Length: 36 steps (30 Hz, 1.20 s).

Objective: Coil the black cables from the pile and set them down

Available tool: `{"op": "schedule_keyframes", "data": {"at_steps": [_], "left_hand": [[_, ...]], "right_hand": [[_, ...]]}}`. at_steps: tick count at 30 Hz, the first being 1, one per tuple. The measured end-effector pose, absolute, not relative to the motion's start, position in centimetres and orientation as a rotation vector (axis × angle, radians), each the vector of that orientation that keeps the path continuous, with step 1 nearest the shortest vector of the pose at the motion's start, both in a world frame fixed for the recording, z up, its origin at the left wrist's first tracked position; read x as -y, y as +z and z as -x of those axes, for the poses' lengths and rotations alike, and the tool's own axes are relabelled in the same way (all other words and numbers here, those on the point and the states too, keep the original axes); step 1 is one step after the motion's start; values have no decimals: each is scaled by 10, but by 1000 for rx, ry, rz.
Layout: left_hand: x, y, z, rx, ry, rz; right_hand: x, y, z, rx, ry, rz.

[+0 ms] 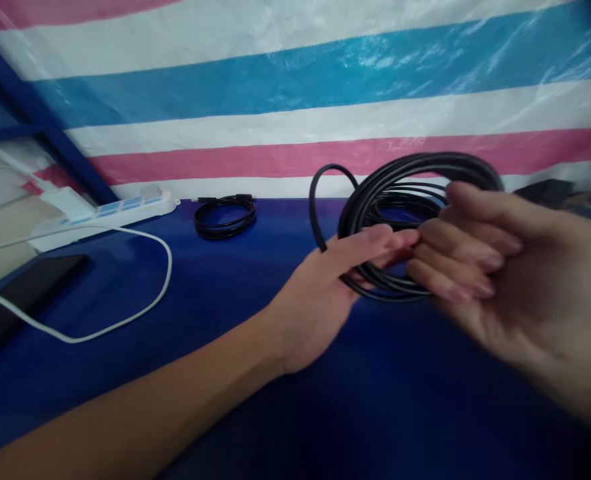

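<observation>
A thick coil of black cable (370, 193) is held up above the blue table between both hands. My left hand (320, 293) grips its lower left side, thumb across the strands. On the right side, my right hand (490, 260) is closed around the coil with its fingers curled inward. Both hands' fingertips meet near the coil's lower middle. One loose loop of the cable sticks out to the upper left. Behind the held coil, more black cable loops (405, 207) show through its opening, partly hidden.
A smaller coiled black cable (225, 219) lies on the blue table (215, 413) near the back. To the left are a white power strip (120, 210) with a white plug (68, 202), a white cord (168, 267) and a flat black device (30, 293). Behind hangs a striped plastic sheet (275, 87).
</observation>
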<state>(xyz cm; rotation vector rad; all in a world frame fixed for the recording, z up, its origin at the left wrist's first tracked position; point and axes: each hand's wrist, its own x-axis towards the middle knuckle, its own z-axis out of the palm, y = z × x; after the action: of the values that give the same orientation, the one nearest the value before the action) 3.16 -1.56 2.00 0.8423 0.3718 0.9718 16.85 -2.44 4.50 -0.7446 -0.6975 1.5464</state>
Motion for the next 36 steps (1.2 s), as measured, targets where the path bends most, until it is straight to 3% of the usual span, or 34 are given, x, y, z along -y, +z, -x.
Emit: {"op": "schedule_keyframes", "data": {"at_steps": [3, 9, 15, 21, 27, 36], "left_hand": [[11, 27, -22, -428, 1036, -872], [6, 37, -4, -416, 617, -831], [7, 13, -4, -197, 385, -706], [3, 14, -18, -784, 779, -997], [4, 19, -24, -1038, 1026, -1405], [9, 11, -16, -929, 1172, -1721]], "right_hand": [[26, 36, -157, 740, 1716, 829], [26, 28, -159, 806, 1924, 927], [29, 24, -170, 858, 2094, 1170], [27, 24, -162, 926, 1743, 1203], [25, 25, -151, 1024, 1447, 1172], [26, 30, -160, 1020, 1670, 1254]]}}
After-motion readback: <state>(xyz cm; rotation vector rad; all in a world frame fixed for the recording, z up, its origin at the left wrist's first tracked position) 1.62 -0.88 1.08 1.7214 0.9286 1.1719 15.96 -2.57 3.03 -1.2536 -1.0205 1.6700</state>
